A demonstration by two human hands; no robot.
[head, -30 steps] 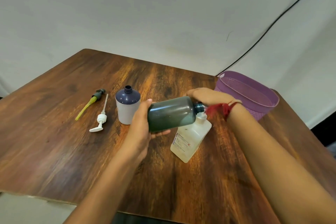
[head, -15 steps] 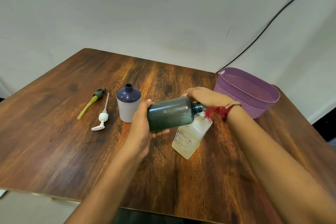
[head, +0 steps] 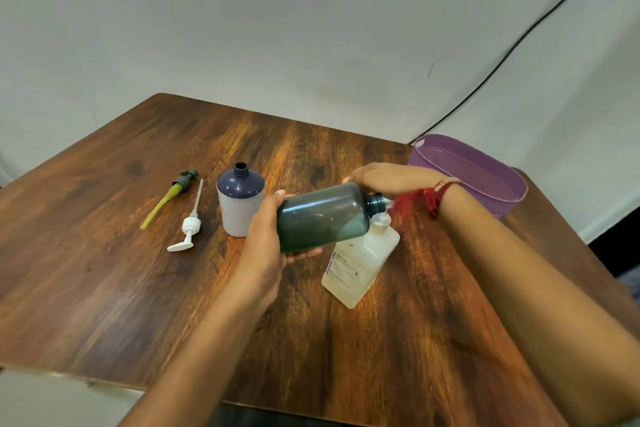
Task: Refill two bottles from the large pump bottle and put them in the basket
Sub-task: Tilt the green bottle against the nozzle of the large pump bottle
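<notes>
**Green bottle held to the pump**

Grips the green bottle [head: 322, 215] in the left hand [head: 266, 246], fingers and thumb curled round its base end. Holds it on its side above the table [head: 104, 270], open neck pointing right, right up against the white pump head of the large pump bottle [head: 360, 263].

Lays the right hand [head: 388, 178] palm down over that pump head, with a red thread [head: 422, 199] tied at the wrist. Cannot tell how far it closes there, or whether it clasps the pump at all, with the thumb and most of the fingers hidden behind the green bottle.

Has the large pump bottle on the wood below the green bottle's neck, pale and translucent, printed label turned toward the camera.

Has the second bottle [head: 240, 204], white with a dark purple shoulder, standing upright and uncapped just beside the left hand's fingertips.

Further left, has two loose pumps lying flat on the table. Shows the white pump [head: 188, 229] nearer the second bottle and the green pump [head: 173, 194], with its yellow tube, just beyond.

Has the purple basket [head: 485, 177] at the far right corner, behind the right wrist, with both bottles outside it.

Shows a black cable [head: 519, 42] running down the pale wall toward the basket.
</notes>
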